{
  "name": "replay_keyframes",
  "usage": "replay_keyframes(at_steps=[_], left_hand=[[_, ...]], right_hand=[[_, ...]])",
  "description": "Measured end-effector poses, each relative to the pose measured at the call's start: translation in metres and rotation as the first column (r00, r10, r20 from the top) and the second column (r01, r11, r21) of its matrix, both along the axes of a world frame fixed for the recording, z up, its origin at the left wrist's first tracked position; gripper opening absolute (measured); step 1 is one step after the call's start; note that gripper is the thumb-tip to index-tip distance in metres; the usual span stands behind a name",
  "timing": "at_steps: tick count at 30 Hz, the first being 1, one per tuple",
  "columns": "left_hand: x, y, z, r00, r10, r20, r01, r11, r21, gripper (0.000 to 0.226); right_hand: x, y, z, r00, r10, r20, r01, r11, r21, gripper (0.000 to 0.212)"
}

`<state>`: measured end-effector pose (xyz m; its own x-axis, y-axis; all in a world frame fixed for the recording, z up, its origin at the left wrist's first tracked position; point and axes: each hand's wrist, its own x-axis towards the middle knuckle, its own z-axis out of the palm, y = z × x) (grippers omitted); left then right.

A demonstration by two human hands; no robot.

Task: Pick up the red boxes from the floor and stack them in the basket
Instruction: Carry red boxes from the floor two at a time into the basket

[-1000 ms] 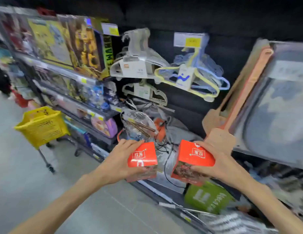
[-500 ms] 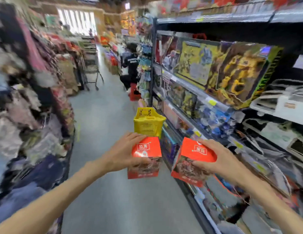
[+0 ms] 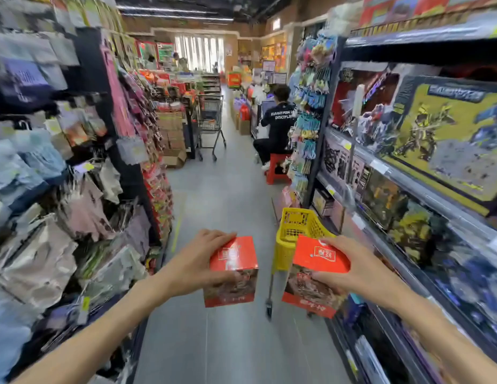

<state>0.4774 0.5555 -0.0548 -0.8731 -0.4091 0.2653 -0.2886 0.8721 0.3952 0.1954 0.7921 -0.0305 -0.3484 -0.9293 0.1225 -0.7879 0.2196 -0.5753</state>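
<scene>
I hold one red box in each hand at chest height over the aisle floor. My left hand [image 3: 196,261] grips the left red box [image 3: 233,268] from its left side, thumb on top. My right hand [image 3: 352,273] grips the right red box [image 3: 315,275] from its right side; this box is tilted. The yellow basket [image 3: 297,225] stands on a wheeled stand just beyond the right box, close to the right shelf. Its lower part is hidden behind the right box. What lies inside it I cannot tell.
Toy shelves [image 3: 408,167] line the right side, hanging clothes and packets [image 3: 83,189] the left. A person in black [image 3: 278,126] sits on a red stool [image 3: 278,167] farther down the aisle. A shopping cart [image 3: 211,120] stands beyond, left of centre. Grey floor [image 3: 222,203] runs between.
The view has swung left from the hanger shelf to look straight down the aisle. The yellow basket now sits just behind the right box. Both hands keep their boxes.
</scene>
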Motion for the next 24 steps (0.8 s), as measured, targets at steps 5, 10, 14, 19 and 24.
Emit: replay_keyframes(at_steps=[5,10,14,19,24], left_hand=[[-0.047,-0.111,0.008,0.996,0.082,-0.017,-0.082,0.996,0.017,0.094],[-0.091,-0.229,0.010,0.992,0.120,-0.029,-0.120,0.993,0.013,0.092],[-0.138,-0.335,0.002,0.996,0.080,-0.030,-0.080,0.997,-0.007,0.092],[-0.218,-0.471,0.003,1.000,-0.028,-0.009,0.027,0.998,-0.057,0.096],[-0.330,-0.578,0.013,0.981,-0.193,0.019,0.194,0.977,-0.086,0.099]], right_hand=[[-0.062,-0.133,0.011,0.998,0.053,-0.039,-0.052,0.999,0.016,0.090],[-0.109,-0.260,0.012,0.998,0.057,-0.042,-0.058,0.998,-0.032,0.086],[-0.151,-0.355,-0.001,0.997,0.031,-0.074,-0.035,0.998,-0.051,0.085],[-0.205,-0.455,-0.006,0.994,-0.090,-0.067,0.087,0.995,-0.050,0.085],[-0.268,-0.523,0.000,0.962,-0.263,-0.071,0.261,0.964,-0.045,0.088]])
